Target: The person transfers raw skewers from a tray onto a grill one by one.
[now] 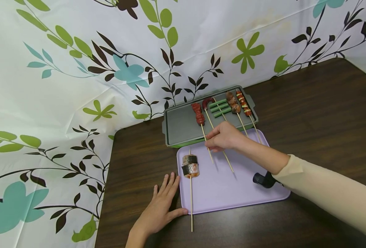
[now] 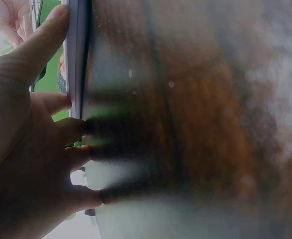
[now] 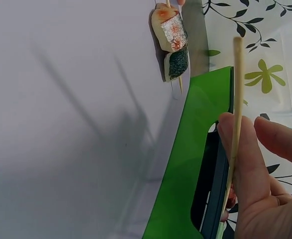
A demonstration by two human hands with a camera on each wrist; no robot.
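Pinching a thin wooden skewer [image 1: 209, 148] at the grey griddle's [image 1: 178, 125] near edge, our right hand [image 1: 224, 137] holds it pointing toward us while our left hand [image 1: 159, 208] lies flat at the lilac plastic tray's [image 1: 226, 193] near-left corner.

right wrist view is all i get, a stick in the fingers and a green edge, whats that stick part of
Observer: In the head view the right hand pinches the stick of a sausage skewer whose food end lies on the grill pan.
Operator: anything else on that pan
Observer: Four more skewers, among them a green bean skewer, lie side by side on its right half.
Operator: and the fish one i see up top
Observer: The fish skewer lies alone on the lilac tray, its stick reaching past the near edge.
Operator: left hand
Observer: The left hand rests flat on the table, thumb against the tray's edge.
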